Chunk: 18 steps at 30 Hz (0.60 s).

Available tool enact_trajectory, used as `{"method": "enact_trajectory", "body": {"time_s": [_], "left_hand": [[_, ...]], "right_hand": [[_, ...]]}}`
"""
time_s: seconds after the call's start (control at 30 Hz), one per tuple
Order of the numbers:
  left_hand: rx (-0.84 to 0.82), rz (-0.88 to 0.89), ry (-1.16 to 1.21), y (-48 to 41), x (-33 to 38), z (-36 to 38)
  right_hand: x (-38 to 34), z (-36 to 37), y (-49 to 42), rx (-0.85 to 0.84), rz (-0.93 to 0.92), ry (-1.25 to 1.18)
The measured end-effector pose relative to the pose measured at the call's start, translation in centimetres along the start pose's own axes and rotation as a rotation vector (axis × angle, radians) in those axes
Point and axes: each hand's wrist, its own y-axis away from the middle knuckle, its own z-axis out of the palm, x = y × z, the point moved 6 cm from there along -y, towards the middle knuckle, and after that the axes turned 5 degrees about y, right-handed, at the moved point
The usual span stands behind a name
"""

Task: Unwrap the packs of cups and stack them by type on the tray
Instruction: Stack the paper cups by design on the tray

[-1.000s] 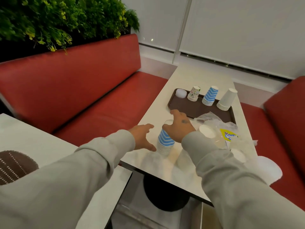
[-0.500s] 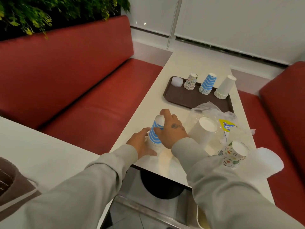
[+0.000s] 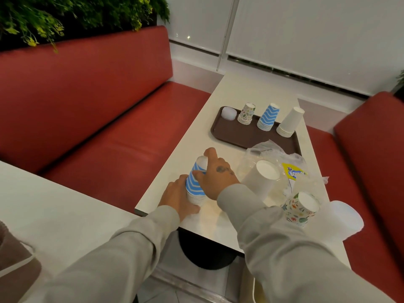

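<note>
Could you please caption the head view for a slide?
Left hand and right hand hold a blue-zigzag cup stack on the table; sorted stacks stand on the brown tray.

Red booth seats [image 3: 91, 110], white table [image 3: 240, 92], blinds [image 3: 317, 36], greenery [image 3: 65, 16]

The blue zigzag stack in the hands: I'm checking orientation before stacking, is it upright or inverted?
Upside down: the blue zigzag stack shows its closed white base on top, wider rims down on the table.
</note>
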Motion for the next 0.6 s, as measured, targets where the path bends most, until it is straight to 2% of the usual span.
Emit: {"method": "enact_trajectory", "body": {"time_s": [0.33,0.6], "left_hand": [[-0.013,0.062,0.068,-0.2,0.7,-1.9],[-0.051,0.102,0.308,-0.1,2.6,-4.1]], "right_hand": [[-0.2,-1.6,-0.5,0.026,-0.022,-0.034],[-1.9,-4.7,-0.1,0.109,-0.073,-0.057]]}}
